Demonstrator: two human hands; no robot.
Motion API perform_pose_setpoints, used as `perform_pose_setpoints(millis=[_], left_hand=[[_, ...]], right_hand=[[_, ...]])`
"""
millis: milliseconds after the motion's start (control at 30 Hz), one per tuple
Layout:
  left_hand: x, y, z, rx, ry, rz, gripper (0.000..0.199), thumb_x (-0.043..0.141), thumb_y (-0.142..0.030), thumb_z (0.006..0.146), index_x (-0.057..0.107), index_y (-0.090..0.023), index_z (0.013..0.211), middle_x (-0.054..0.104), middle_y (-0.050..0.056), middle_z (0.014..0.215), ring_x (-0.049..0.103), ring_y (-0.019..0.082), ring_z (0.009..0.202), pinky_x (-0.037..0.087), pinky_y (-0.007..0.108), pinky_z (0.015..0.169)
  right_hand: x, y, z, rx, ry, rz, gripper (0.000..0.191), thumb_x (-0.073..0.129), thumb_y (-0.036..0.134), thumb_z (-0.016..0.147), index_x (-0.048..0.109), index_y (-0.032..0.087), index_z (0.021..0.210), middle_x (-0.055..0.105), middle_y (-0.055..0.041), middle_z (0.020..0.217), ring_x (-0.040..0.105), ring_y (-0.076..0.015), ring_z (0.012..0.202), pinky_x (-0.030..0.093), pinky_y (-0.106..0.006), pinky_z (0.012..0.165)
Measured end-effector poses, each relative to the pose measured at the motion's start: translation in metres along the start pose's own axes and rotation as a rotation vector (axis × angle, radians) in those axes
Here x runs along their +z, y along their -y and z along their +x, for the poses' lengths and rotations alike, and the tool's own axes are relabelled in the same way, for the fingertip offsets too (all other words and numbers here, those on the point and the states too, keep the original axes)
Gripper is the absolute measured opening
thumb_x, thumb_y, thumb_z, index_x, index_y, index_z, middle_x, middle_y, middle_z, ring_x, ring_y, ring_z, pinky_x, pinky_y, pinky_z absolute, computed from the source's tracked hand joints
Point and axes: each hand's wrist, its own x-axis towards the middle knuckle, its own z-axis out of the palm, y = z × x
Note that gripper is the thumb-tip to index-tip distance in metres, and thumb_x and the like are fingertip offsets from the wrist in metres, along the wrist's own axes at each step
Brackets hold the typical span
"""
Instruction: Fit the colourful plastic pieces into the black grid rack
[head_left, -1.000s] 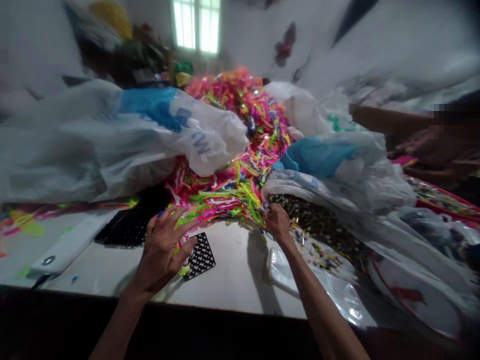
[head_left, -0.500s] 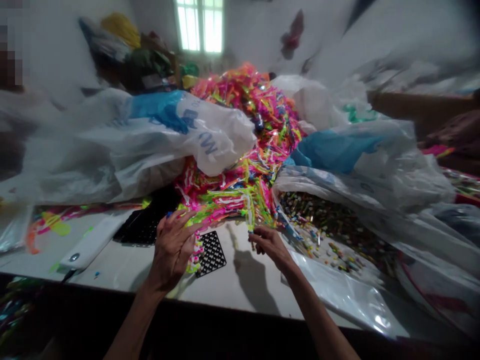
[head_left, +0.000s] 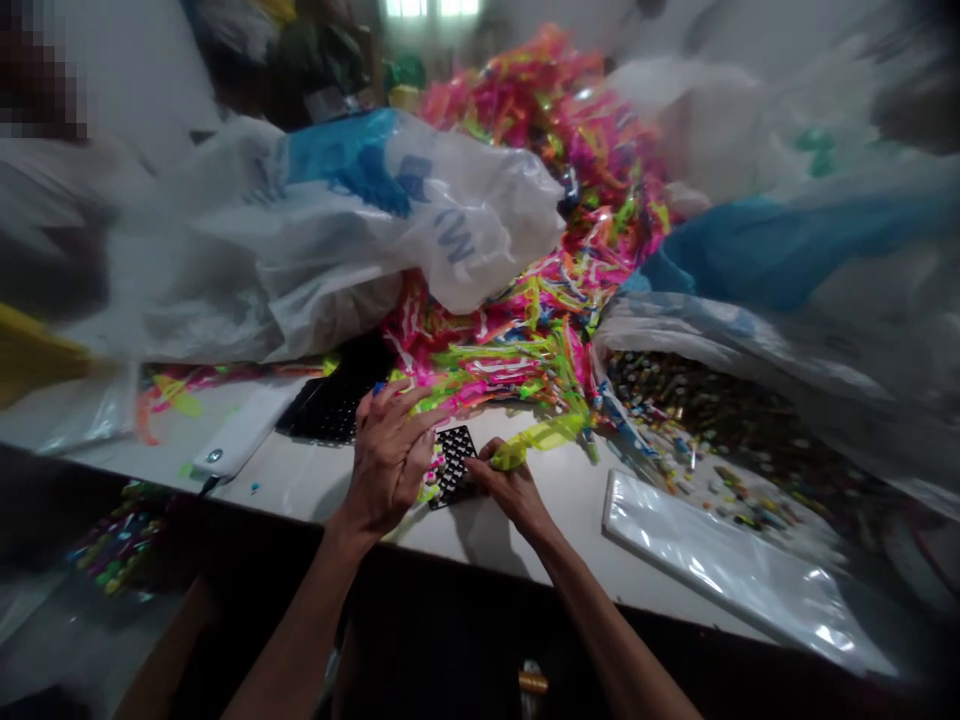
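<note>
My left hand (head_left: pixel 388 455) lies over the left part of a small black perforated grid (head_left: pixel 457 455), its fingers stretched out. Small pink, white and yellow pieces (head_left: pixel 433 475) show in a row beside its thumb; what lies under the palm is hidden. At the right edge of the grid, my right hand (head_left: pixel 514 485) is closed on a yellow-green plastic strip (head_left: pixel 551 432), whose long end sticks out to the right. Its fingertips are close to the grid's holes. Just behind both hands spreads a heap of bright plastic strips (head_left: pixel 517 365).
White plastic bags (head_left: pixel 480 215) flank the heap. Many small coloured pieces (head_left: pixel 739 490) are scattered at the right, behind a flat clear-plastic packet (head_left: pixel 720 560). To the left are a black perforated sheet (head_left: pixel 319 410) and a white device (head_left: pixel 236 435). The white table's front edge runs below my hands.
My right hand has moved left and down to the grid, bringing the yellow-green strip from upright to lying sideways. My left hand stays on the grid. The view has tilted down.
</note>
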Motion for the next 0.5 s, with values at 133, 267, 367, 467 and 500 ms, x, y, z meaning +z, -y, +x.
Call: perform_pose_setpoints(millis=[133,267,367,467,500], left_hand=[[0.0,0.0,0.0,-0.019,0.018,0.012,0.034,0.034,-0.023,0.088,0.059,-0.023,0.112,0.052,0.003,0.123,0.032,0.024,0.123,0.02,0.046,0.104],[-0.001,0.0,-0.001,-0.014,0.026,0.02,0.035,0.034,-0.024,0.088,0.056,-0.025,0.116,0.05,0.002,0.127,0.032,0.023,0.124,0.019,0.045,0.105],[0.0,0.001,0.0,-0.023,0.023,0.02,0.036,0.034,-0.024,0.088,0.055,-0.025,0.117,0.05,0.002,0.126,0.032,0.023,0.124,0.019,0.045,0.105],[0.003,0.002,0.001,0.003,0.013,0.035,0.036,0.039,-0.029,0.087,0.052,-0.023,0.121,0.051,0.005,0.126,0.033,0.026,0.123,0.019,0.048,0.104],[0.005,0.003,0.002,0.025,0.01,0.043,0.038,0.042,-0.032,0.086,0.051,-0.023,0.122,0.05,0.005,0.126,0.033,0.027,0.122,0.019,0.049,0.103]], right_hand=[[0.019,-0.005,0.007,-0.008,0.083,0.048,0.02,0.064,0.029,0.062,0.051,0.018,0.073,0.052,0.0046,0.054,0.048,-0.011,0.049,0.038,-0.022,0.048],[0.021,-0.001,0.012,-0.081,0.131,-0.335,0.005,0.059,0.02,0.064,0.057,0.015,0.066,0.058,0.0007,0.058,0.052,-0.0129,0.055,0.038,-0.022,0.053],[0.025,0.011,0.012,-0.121,0.121,-0.762,0.007,0.054,0.015,0.07,0.061,0.015,0.07,0.064,-0.0042,0.067,0.057,-0.0153,0.062,0.036,-0.022,0.055],[0.042,0.022,0.007,-0.155,0.174,-1.088,0.017,0.048,0.011,0.075,0.063,0.013,0.081,0.067,-0.0107,0.08,0.061,-0.0195,0.071,0.037,-0.024,0.058],[0.048,0.024,0.004,-0.165,0.193,-1.147,0.019,0.046,0.011,0.077,0.064,0.013,0.083,0.067,-0.012,0.082,0.061,-0.0206,0.073,0.037,-0.025,0.058]])
